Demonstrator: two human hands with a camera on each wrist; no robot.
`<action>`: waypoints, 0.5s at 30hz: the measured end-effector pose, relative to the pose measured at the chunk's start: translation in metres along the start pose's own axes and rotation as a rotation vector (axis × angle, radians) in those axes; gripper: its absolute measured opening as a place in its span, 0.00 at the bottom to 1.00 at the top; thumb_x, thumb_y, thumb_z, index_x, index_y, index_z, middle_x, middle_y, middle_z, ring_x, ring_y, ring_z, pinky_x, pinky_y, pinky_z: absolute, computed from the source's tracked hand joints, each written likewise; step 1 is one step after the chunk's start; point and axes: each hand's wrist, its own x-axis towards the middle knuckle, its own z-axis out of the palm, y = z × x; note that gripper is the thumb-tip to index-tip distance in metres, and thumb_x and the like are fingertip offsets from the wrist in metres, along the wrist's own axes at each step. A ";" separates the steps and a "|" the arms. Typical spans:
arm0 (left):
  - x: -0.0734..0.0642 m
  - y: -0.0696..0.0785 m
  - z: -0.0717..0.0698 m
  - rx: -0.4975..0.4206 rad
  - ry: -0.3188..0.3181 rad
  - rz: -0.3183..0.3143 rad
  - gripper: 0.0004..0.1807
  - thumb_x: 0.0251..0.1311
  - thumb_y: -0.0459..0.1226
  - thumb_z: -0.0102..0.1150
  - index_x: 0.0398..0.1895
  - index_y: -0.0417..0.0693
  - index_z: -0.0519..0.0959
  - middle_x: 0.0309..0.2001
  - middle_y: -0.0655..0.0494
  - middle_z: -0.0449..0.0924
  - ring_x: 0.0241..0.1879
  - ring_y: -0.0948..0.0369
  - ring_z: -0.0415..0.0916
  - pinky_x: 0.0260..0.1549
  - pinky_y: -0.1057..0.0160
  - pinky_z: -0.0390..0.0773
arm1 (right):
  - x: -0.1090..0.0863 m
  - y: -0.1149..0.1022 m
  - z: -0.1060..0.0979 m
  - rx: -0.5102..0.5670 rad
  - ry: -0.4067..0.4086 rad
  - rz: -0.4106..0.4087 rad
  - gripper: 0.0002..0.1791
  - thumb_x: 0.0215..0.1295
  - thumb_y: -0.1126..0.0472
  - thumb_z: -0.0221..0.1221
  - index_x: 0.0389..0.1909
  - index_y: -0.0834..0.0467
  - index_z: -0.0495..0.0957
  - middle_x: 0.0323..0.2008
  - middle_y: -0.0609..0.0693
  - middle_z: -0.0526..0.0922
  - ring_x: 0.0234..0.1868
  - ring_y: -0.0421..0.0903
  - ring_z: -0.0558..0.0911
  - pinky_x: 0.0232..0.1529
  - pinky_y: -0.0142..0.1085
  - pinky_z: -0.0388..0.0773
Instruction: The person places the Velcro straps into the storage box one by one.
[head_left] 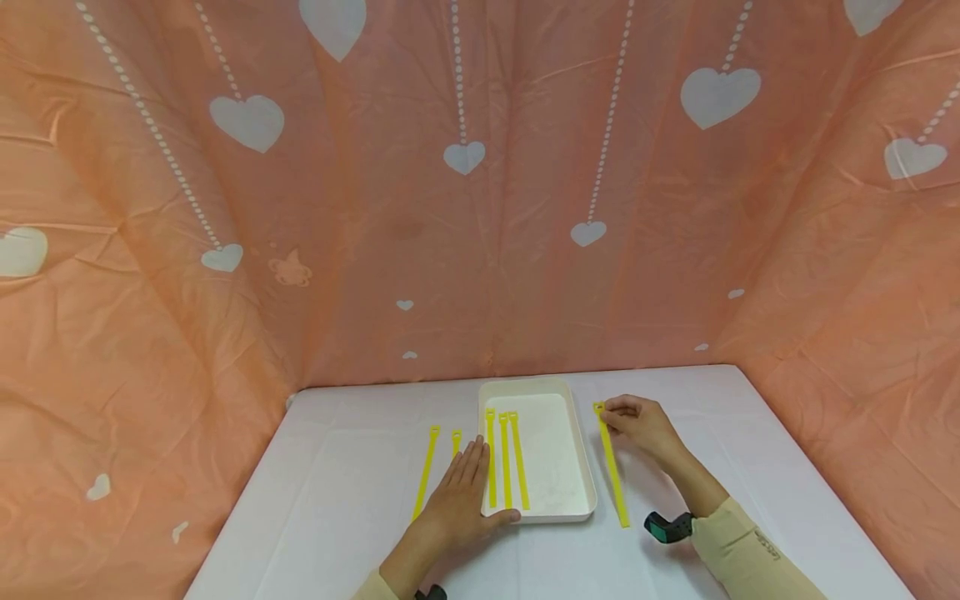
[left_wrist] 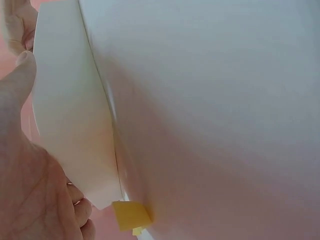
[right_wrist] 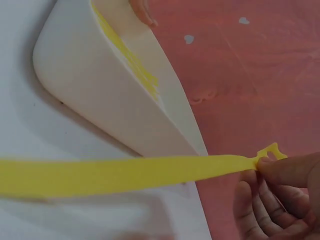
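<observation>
My right hand [head_left: 643, 429] pinches a yellow cable strap [head_left: 612, 471] by its slotted head, to the right of a white tray [head_left: 583, 467]. In the right wrist view, thumb and fingertips meet just below the slot, and the strap's flat tail stretches away to the left. My left hand [head_left: 461, 500] lies against the tray's near left corner, its fingers straight along the left side and the thumb at the front rim. Three yellow straps [head_left: 506, 462] lie side by side inside the tray, towards its left wall.
Left of the tray, two more yellow straps [head_left: 426, 473] lie on the white table [head_left: 337, 500], one partly hidden by the left hand. An orange curtain [head_left: 525, 275] with white hearts hangs behind and on both sides of the table.
</observation>
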 end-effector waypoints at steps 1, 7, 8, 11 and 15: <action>0.000 0.000 0.000 -0.004 -0.001 -0.001 0.65 0.67 0.73 0.55 0.86 0.33 0.46 0.88 0.39 0.41 0.87 0.45 0.42 0.84 0.46 0.47 | 0.000 -0.001 0.000 0.018 0.000 -0.007 0.14 0.73 0.67 0.67 0.52 0.73 0.83 0.43 0.60 0.90 0.36 0.44 0.87 0.43 0.42 0.91; 0.000 -0.001 0.001 -0.006 -0.008 -0.008 0.65 0.67 0.73 0.55 0.87 0.35 0.45 0.88 0.40 0.39 0.87 0.46 0.40 0.85 0.46 0.46 | 0.000 -0.007 -0.001 0.091 0.000 -0.046 0.17 0.73 0.66 0.68 0.55 0.75 0.81 0.42 0.57 0.90 0.35 0.40 0.87 0.42 0.38 0.90; 0.000 -0.001 0.002 -0.005 -0.008 -0.008 0.65 0.67 0.73 0.55 0.87 0.35 0.45 0.88 0.40 0.39 0.87 0.46 0.40 0.84 0.46 0.46 | 0.000 -0.007 -0.001 0.096 0.000 -0.054 0.18 0.74 0.66 0.68 0.55 0.75 0.81 0.41 0.56 0.90 0.34 0.40 0.86 0.41 0.38 0.90; 0.000 -0.001 0.002 -0.006 -0.006 -0.005 0.65 0.67 0.73 0.55 0.87 0.35 0.45 0.88 0.41 0.39 0.87 0.46 0.40 0.84 0.46 0.47 | -0.001 -0.010 -0.001 0.105 -0.002 -0.067 0.18 0.74 0.65 0.67 0.56 0.74 0.81 0.41 0.55 0.90 0.34 0.40 0.86 0.42 0.37 0.90; 0.001 -0.002 0.002 -0.011 -0.004 -0.003 0.65 0.67 0.74 0.55 0.87 0.35 0.45 0.88 0.41 0.39 0.87 0.46 0.41 0.84 0.46 0.47 | -0.002 -0.015 0.000 0.119 -0.010 -0.072 0.18 0.75 0.63 0.68 0.56 0.72 0.81 0.42 0.55 0.89 0.35 0.41 0.86 0.43 0.37 0.89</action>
